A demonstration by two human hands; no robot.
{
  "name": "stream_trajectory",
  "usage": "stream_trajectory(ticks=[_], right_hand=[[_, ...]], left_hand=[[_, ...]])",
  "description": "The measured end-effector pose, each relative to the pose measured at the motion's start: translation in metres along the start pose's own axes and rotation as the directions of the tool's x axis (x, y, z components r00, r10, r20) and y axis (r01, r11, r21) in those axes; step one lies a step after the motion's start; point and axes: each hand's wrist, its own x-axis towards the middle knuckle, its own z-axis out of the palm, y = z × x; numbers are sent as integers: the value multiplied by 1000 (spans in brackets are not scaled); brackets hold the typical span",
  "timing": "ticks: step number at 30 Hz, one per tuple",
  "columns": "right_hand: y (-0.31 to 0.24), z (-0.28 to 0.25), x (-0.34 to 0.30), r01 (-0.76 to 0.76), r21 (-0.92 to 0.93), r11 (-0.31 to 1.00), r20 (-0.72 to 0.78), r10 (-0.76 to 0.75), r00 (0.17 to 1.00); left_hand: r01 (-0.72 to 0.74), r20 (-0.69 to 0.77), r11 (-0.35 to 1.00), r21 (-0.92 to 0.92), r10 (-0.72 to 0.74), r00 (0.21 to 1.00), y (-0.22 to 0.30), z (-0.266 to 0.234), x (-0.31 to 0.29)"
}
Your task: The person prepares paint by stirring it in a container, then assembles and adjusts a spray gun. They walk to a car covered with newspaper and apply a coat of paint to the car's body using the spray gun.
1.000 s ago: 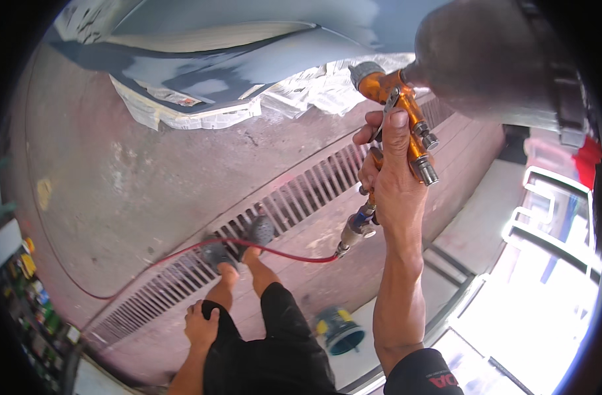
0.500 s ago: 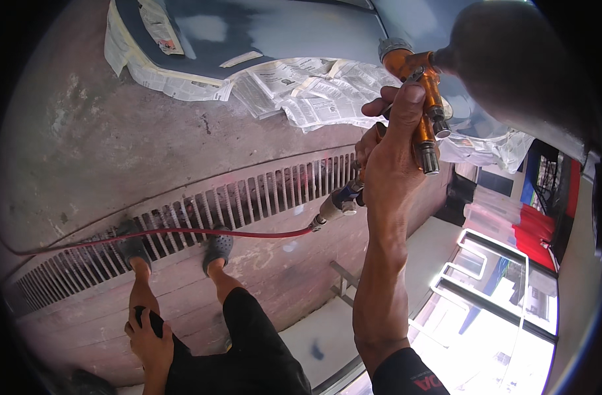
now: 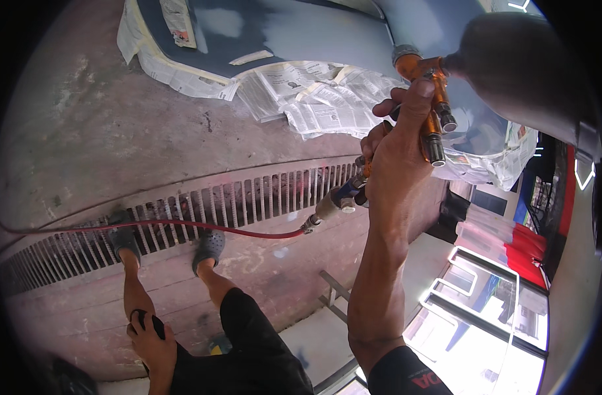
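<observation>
My right hand [image 3: 403,151] is wrapped round an orange spray gun [image 3: 432,135], raised beside a grey-primed car panel [image 3: 301,33]. The gun's dark air cap points toward the upper left, and a large dark cup [image 3: 521,66] is joined to its other side. The fingers partly hide the handle and trigger. A fitting with a gauge-like part [image 3: 334,204] hangs below the handle, with a red hose [image 3: 248,232] running from it to the left. At lower left, my left hand [image 3: 155,345] rests on my knee over the black shorts, fingers spread. Any spray is not visible.
Newspaper masking [image 3: 327,105] hangs along the panel's lower edge. A slotted floor drain grate [image 3: 248,197] crosses beneath my feet, and the hose lies across it. A metal stand leg [image 3: 334,286] is near my right forearm. Bright glazed doors [image 3: 485,309] are at lower right.
My right hand and the spray gun have shifted slightly right relative to the panel. The view has moved a little, and the hose has shifted slightly. My left hand stays on the knee.
</observation>
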Motion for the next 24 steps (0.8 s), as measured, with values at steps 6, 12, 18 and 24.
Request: stream_trajectory(ticks=[6,12,18,24], right_hand=[[-17,17,-13,-94,44,995,191,84,978],[-33,14,-27,-218,142,966,103,204,973],[-64,25,-15,-289,117,950,20,289,957],[-74,65,-7,-237,63,969,91,231,969]], left_hand=[[19,3,1000,9,-19,1000,-18,4,-1],[21,48,1000,14,-21,999,-17,-9,-1],[33,97,998,47,-38,995,-34,-10,3],[31,137,999,34,-35,990,-49,-31,13]])
